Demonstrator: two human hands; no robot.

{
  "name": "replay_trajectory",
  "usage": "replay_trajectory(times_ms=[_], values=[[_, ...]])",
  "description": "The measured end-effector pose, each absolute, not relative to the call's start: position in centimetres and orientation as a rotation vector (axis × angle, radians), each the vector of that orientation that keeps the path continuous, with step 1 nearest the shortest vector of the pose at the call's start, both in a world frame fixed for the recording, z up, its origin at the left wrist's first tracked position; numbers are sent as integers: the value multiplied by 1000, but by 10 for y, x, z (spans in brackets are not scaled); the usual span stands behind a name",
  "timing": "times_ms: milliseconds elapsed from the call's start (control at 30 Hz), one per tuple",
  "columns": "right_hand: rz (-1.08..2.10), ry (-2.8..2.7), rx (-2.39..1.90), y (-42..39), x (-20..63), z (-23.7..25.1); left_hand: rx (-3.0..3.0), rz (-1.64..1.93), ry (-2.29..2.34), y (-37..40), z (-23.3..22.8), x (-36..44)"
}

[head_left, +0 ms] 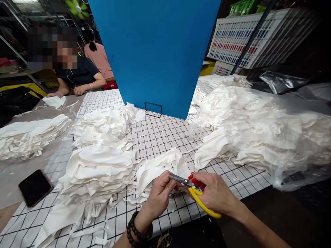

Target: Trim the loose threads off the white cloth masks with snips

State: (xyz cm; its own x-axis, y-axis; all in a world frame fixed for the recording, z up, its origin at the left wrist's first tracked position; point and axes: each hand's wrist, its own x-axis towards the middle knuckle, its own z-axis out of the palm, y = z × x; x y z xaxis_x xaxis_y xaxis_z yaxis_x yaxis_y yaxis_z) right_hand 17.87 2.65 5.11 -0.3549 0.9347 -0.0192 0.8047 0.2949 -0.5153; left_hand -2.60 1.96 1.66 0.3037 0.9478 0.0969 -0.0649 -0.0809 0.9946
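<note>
My right hand [216, 193] is closed around a pair of scissors [204, 203] with yellow and red handles. Their metal blades point left, up to the fingertips of my left hand [160, 193]. That hand is pinched shut at the edge of a white fabric piece [160, 167], which spreads on the table just beyond both hands. Its exact grip is partly hidden behind the fingers and blades. Left of my hands lies a thick stack of white fabric pieces [99, 163] with narrow straps hanging from it. Another white piece [210, 148] rests to the right.
A tall blue board [160, 51] stands on the checked tablecloth [155, 134]. At right bulges a clear plastic bag [271, 127] of white fabric. A black phone [35, 187] lies at left, near another fabric stack [33, 134]. Across the table sits a person [82, 74] handling white cloth.
</note>
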Motion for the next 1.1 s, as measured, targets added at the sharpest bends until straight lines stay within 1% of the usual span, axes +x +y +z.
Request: replay_trajectory(times_ms=[133,267,367,467,633,733,867,1000,1100], values=[[848,-2211,-1581,29,179,47,1307,1046,900,18,16,-26],[1250,-2011,-1570,31,182,39,1197,1054,866,18,16,-26],[1557,-1768,-1406,33,186,33,1120,1064,823,19,18,-26],[1718,-1556,-1227,34,190,30,1066,1060,785,19,20,-25],[1774,-1442,-1158,35,193,25,996,1049,769,17,21,-25],[1737,-1362,-1175,36,193,20,1002,1042,767,17,21,-25],[1668,-1268,-1134,37,184,14,1051,1044,735,17,21,-24],[1723,-1259,-1084,37,167,10,1192,1079,767,15,23,-26],[1576,-1372,-1222,41,162,6,1362,1191,885,23,36,-44]])
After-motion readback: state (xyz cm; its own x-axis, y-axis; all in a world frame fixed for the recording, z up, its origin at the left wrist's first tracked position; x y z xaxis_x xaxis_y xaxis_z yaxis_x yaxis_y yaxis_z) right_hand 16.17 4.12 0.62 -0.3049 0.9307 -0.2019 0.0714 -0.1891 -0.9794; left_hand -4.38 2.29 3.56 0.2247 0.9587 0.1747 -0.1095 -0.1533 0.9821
